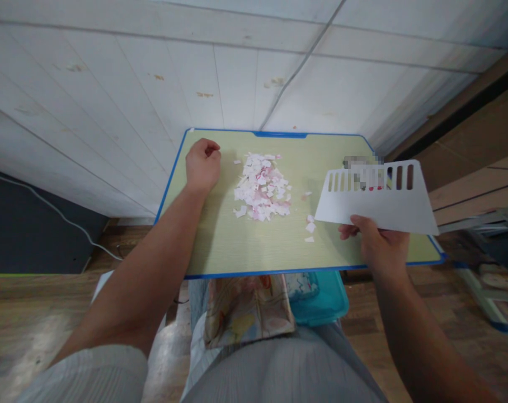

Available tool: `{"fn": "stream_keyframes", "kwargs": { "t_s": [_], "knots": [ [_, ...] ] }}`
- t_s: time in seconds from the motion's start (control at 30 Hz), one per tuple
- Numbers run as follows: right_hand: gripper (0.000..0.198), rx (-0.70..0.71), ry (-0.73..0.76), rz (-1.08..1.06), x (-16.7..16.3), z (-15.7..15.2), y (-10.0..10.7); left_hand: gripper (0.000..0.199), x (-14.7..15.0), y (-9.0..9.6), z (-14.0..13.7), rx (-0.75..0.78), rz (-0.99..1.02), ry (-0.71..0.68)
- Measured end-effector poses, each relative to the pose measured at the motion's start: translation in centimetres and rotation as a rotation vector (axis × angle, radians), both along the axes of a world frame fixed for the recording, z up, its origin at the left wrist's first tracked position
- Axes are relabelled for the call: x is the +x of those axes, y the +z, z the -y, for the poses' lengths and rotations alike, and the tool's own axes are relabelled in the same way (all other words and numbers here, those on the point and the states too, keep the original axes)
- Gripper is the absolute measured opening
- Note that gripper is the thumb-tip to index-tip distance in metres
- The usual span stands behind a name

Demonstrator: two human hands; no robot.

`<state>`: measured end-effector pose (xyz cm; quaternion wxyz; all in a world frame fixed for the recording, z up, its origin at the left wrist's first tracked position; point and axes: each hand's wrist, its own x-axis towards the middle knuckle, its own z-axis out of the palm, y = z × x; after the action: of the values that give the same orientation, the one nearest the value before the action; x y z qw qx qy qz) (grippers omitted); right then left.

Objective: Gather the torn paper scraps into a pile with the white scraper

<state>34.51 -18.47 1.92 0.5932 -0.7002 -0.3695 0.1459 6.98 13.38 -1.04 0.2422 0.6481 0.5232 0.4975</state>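
A loose pile of torn white and pale pink paper scraps [262, 187] lies on the light green tabletop [254, 246]. To the left of the pile, my left hand [203, 165] is over the table with its fingers curled in, and nothing shows in them. My right hand [382, 240] grips the lower edge of a white slotted panel [375, 210], thin and flat, with a row of long cutouts along its far side. The panel is tilted above the table's right part. A few stray scraps [310, 224] lie between the panel and the pile.
Behind the panel, a partly hidden, pixelated item [361, 162] is on the table. A blue edge [279, 274] borders the tabletop. Below it are a patterned cloth [249, 313] on my lap and a turquoise tub [329, 299]. A white wall [153, 95] stands behind, with a cable [298, 67].
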Motion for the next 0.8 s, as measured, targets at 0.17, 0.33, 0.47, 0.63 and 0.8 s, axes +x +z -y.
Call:
{"fn": "stream_keyframes", "kwargs": {
  "t_s": [0.17,0.33,0.47,0.63,0.8],
  "knots": [
    [0.033,-0.066,0.096,0.106,-0.6,0.8,-1.0,0.014,-0.1,-0.3,-0.3,0.009,-0.009,0.008],
    [0.04,-0.028,0.114,0.09,-0.7,0.7,-2.5,0.015,-0.1,-0.3,-0.3,0.01,-0.019,-0.007],
    [0.034,-0.04,0.049,0.065,-0.4,0.6,-2.4,0.015,-0.2,-0.3,-0.3,0.015,-0.025,-0.015],
    [0.035,-0.051,0.129,0.062,-1.8,0.0,-1.6,0.015,-0.1,-0.3,-0.2,0.025,-0.024,0.003],
    [0.028,0.032,0.073,0.013,-1.5,-0.7,-0.8,0.014,0.0,-0.1,-0.1,0.019,-0.023,0.009]
  ]
}}
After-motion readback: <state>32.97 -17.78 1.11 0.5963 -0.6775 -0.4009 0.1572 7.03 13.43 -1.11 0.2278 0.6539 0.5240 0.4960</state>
